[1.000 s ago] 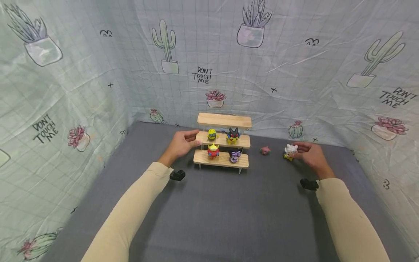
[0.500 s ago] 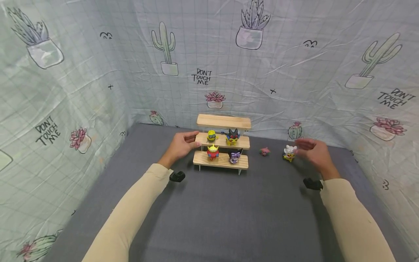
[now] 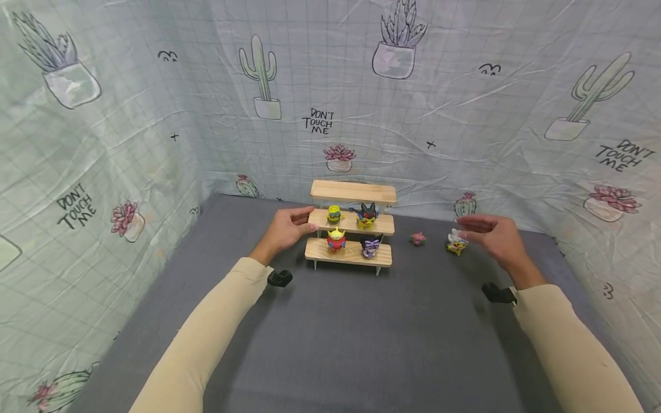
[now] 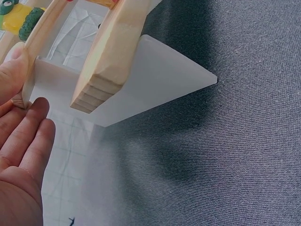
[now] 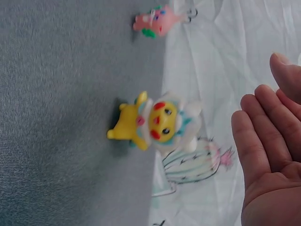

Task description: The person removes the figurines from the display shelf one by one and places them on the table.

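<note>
My left hand [image 3: 285, 230] pinches the left end of the middle board of a three-tier wooden display stand [image 3: 353, 190], thumb on one face and fingers at the other. In the left wrist view, the stand's clear side panel [image 4: 164, 80] meets the grey cloth. My right hand [image 3: 497, 238] is beside a yellow figurine with a white hood [image 3: 457, 244], standing on the table. The right wrist view shows a gap between its straight fingers [image 5: 254, 141] and this yellow figurine [image 5: 127, 123]. A small pink figurine [image 3: 418, 238] stands between it and the stand.
On the middle board are a yellow figurine with goggles [image 3: 334, 214] and a black-hooded yellow one [image 3: 367, 216]. The lower board bears a red-suited figurine [image 3: 336, 241] and a purple-and-black one [image 3: 370, 247]. A cactus-print cloth [image 3: 361, 132] hangs behind the grey table [image 3: 361, 332].
My right hand has let go of the white-hooded yellow figurine and drawn slightly off to the right. The figurine stands on its own. My left hand stays at the stand.
</note>
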Motion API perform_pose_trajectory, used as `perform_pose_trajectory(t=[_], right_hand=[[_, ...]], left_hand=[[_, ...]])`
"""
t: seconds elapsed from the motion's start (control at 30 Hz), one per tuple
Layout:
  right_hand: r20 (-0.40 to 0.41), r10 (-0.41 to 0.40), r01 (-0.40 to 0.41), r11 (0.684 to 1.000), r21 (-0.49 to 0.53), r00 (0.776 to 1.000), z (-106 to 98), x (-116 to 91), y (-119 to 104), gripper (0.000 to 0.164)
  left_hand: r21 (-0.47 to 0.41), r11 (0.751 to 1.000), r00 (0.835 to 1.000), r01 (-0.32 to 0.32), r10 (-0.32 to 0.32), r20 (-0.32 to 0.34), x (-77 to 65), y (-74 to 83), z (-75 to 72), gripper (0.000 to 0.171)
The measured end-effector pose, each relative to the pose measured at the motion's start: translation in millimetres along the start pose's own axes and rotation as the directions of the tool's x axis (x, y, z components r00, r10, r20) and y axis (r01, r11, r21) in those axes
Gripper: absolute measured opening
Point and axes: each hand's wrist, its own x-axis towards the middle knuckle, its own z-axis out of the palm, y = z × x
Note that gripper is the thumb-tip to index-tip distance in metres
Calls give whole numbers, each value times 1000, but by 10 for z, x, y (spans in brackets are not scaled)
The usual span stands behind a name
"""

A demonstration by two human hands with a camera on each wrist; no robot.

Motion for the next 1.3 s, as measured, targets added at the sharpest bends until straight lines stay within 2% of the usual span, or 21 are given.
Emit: perform_pose_trajectory(t=[0.4,0.73,1.0,1.2,1.3], right_hand=[[83,-59,55,997,59,995,59,-35,-307,52],[155,-87,73,993,94,984,225,-78,-498,52],[158,-149,140,988,66,976,397,-132,-601,40],[196,-134,111,986,124,971,478,-145,-734,44],[209,-132,109,987,120,969,506,-139,-802,44]], left_hand=[[16,1000,1000,3,-3,-8,46,20,-15,56],[24,1000,1000,13,-13,1,15,-1,-42,55],[11,1000,999,26,-27,29,-18,4,-3,55],[8,1000,999,20,-20,25,-6,16,1,56],[17,1000,1000,15,-15,13,-13,26,-11,56]])
